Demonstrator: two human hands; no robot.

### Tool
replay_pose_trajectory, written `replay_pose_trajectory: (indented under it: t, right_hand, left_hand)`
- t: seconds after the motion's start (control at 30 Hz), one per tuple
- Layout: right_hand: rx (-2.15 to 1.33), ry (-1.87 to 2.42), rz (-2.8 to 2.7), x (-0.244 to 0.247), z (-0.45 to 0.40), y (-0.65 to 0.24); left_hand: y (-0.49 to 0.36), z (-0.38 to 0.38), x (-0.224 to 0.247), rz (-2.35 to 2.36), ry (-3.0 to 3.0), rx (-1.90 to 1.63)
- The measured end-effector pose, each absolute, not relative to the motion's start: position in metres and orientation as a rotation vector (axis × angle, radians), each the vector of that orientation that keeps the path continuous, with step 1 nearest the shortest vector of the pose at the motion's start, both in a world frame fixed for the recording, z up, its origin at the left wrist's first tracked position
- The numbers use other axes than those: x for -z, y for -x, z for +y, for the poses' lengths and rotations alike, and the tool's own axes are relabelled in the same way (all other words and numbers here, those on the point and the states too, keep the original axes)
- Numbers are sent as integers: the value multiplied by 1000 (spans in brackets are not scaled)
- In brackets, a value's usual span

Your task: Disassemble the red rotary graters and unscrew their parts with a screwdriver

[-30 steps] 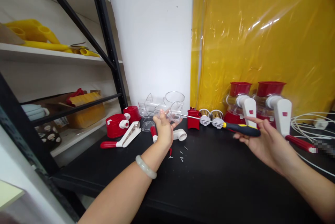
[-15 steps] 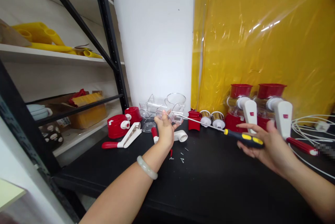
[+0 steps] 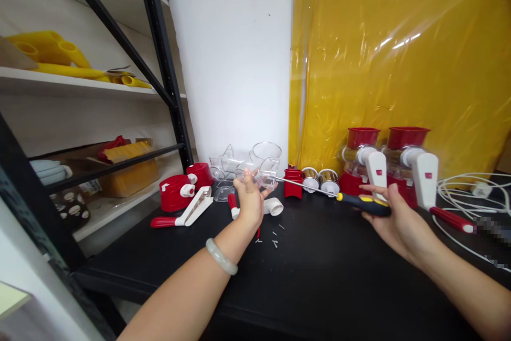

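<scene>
My left hand (image 3: 250,194) is closed around a clear plastic grater housing (image 3: 268,169), held just above the black table. In my right hand (image 3: 399,218) lies the black and yellow handle of a long screwdriver (image 3: 361,202), gripped between thumb and fingers. Its shaft points left, and the tip reaches the right end of the clear housing; the exact contact spot is too small to make out. Below my left hand rests a white crank piece (image 3: 273,206) with a red handle, partly hidden by the hand. Several small screws (image 3: 275,243) lie on the table nearby.
Red bases (image 3: 174,193) and a white crank arm (image 3: 198,206) lie to the left. Behind stand a red hopper part (image 3: 293,183) and metal grater drums (image 3: 329,181). Two assembled rotary graters (image 3: 411,168) and coiled white cable (image 3: 459,192) are at right. A shelf rack (image 3: 167,64) borders the left.
My right hand has shifted its hold on the screwdriver handle, the fingers curling differently around it. The tip stays at the clear housing. The whole view has moved slightly.
</scene>
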State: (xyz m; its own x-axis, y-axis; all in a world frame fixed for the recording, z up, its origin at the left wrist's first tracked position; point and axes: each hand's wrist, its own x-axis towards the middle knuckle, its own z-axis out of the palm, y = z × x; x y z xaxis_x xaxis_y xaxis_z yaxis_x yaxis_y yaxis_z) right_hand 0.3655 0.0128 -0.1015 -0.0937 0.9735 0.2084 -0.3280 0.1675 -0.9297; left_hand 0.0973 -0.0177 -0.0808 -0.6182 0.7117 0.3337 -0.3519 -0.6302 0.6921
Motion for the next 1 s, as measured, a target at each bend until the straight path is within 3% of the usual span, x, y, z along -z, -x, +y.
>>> replay_pose_trajectory:
  t: [0.13,0.4,0.5,0.63,0.83,1.0]
  right_hand:
    - [-1305,983,-1260,109,12,-360]
    - [-1413,531,-1060,97,14,-369]
    - [-1508,690,-1097,99,14,-368]
    - [-1311,891,-1297,107,17,-368]
    - [-1423,511,-1067,98,15,-373]
    - [-1445,825,-1122,102,14,-366]
  left_hand:
    - [-95,-17,79,795,-790,-2261]
    - [-94,-15,80,795,-789,-2252]
    - [-94,-15,80,792,-780,-2254]
    - [-93,-15,79,798,-771,-2251]
    - [-94,-15,79,784,-780,-2254]
    - [-95,-15,81,807,-785,-2230]
